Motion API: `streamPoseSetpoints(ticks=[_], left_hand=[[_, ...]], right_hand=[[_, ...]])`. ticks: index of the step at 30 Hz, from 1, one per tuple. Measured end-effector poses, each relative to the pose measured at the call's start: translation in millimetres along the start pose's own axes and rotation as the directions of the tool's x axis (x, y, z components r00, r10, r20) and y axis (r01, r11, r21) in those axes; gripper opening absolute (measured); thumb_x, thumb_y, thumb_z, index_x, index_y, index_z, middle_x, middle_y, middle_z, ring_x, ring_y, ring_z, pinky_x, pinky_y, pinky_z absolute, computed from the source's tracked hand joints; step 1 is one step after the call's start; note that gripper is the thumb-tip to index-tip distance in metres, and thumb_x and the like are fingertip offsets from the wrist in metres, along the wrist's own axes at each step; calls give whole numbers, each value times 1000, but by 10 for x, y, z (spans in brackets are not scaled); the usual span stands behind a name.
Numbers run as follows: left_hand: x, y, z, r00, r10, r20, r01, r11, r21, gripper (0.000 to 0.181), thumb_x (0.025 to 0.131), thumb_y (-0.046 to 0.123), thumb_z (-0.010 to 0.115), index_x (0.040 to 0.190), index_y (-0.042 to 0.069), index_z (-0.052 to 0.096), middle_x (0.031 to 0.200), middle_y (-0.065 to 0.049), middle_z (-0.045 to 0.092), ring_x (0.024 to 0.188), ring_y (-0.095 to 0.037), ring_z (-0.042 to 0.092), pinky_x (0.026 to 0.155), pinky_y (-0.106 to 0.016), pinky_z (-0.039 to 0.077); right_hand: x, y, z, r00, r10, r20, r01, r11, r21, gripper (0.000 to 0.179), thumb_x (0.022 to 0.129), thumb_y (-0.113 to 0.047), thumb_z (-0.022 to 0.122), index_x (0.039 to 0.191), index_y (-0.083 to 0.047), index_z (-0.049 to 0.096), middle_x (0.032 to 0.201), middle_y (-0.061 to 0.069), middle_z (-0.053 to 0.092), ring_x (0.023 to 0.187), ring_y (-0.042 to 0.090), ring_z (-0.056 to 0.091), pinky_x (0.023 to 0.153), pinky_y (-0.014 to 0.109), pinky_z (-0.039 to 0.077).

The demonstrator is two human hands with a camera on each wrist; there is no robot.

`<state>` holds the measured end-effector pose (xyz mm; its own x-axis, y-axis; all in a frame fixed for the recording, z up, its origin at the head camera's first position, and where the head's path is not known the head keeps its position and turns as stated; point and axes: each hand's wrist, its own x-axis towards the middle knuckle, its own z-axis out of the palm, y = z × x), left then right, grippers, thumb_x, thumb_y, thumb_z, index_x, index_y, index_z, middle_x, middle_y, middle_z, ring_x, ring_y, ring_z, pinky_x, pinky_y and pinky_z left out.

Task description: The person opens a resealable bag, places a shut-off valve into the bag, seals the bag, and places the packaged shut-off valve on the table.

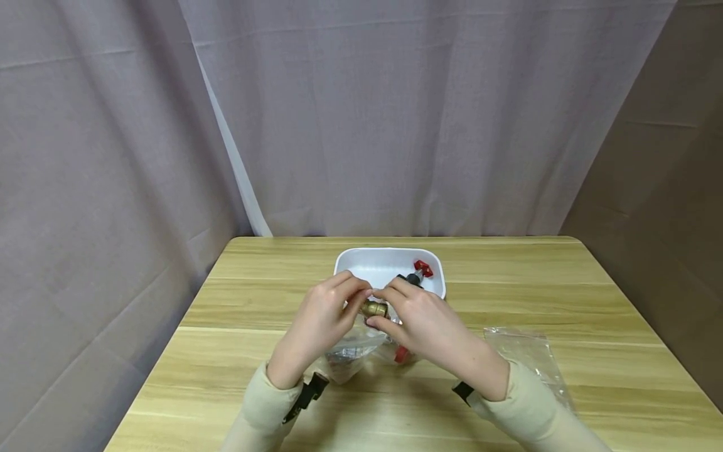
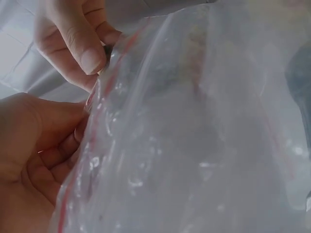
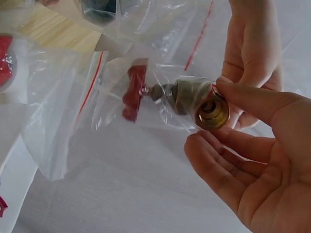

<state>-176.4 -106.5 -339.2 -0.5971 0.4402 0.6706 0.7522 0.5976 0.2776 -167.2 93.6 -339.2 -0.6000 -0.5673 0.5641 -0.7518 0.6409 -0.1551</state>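
A brass valve [image 3: 182,99] with a red handwheel is raised between both hands, inside a clear zip bag [image 3: 109,104] with a red line along its mouth. My right hand [image 1: 426,317] grips the threaded brass end, thumb and fingers on either side of the round opening. From the other side, my left hand [image 1: 322,314] pinches the bag's edge at the valve's end with thumb and index finger. Wide across the left wrist view, clear plastic [image 2: 170,136] hides most of what lies behind it.
Beyond the hands stands a white tray [image 1: 373,256] holding another valve [image 1: 420,271] with a red handwheel. Below the left hand lies a clear bag [image 1: 347,355] with a dark part inside. A flat clear bag [image 1: 525,355] rests at the right on the wooden table [image 1: 254,289].
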Motion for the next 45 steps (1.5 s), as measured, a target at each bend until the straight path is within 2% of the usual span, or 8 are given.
streamPoseSetpoints(ticks=[4,11,18,24,28,35,40,45], left_hand=[[-10,-11,-4,1000,0,-4,0,1000,10,4,94,7,70,95,5,73,85,1,66,64,-7,53,57,-18,45],[0,-41,-29,1000,4,3,-4,1000,24,3,94,7,71,94,5,73,84,1,65,64,-7,53,57,-19,45],[-4,-65,-56,999,28,34,-28,1000,5,4,94,6,70,96,6,73,87,1,67,67,-7,55,60,-18,48],[5,-77,-70,996,79,38,-78,997,-18,4,96,9,69,97,7,72,87,3,65,67,-5,52,60,-17,46],[12,-72,-55,993,110,52,-109,994,-13,4,96,9,69,97,7,72,85,4,64,66,-4,51,60,-15,45],[38,-63,-48,988,135,75,-133,991,-26,4,97,9,68,97,8,72,85,4,62,67,-5,51,62,-16,45],[66,-60,-75,985,146,88,-144,989,-35,4,96,9,68,98,9,72,86,5,62,68,-4,51,62,-15,46],[79,-81,-110,983,160,94,-154,986,-71,5,97,8,68,99,9,71,86,6,60,69,-3,49,62,-15,44]], right_hand=[[-8,3,16,999,-22,34,22,1000,-4,41,85,-27,82,114,0,70,98,5,64,71,12,61,61,26,56],[5,24,-44,993,-83,88,83,997,8,45,81,-13,85,119,3,67,103,8,63,71,12,60,63,21,54],[28,49,-167,976,-177,129,181,983,-17,35,82,0,81,114,2,67,97,5,60,70,11,59,61,18,52],[81,82,-245,943,-285,169,309,941,-138,23,80,10,76,97,-4,67,87,1,58,69,9,56,55,19,48],[97,96,-288,919,-343,196,380,903,-200,23,77,9,78,85,-7,64,79,-2,55,66,8,53,51,20,47],[104,134,-354,889,-376,262,440,859,-260,24,76,11,77,83,-6,61,77,-2,49,66,9,49,51,20,45],[113,165,-430,878,-412,243,466,853,-236,23,80,6,76,83,-9,59,76,-4,45,67,7,45,52,18,43],[127,228,-493,891,-432,137,447,888,-108,21,85,-6,78,87,-13,58,79,-7,49,69,5,46,57,18,44]])
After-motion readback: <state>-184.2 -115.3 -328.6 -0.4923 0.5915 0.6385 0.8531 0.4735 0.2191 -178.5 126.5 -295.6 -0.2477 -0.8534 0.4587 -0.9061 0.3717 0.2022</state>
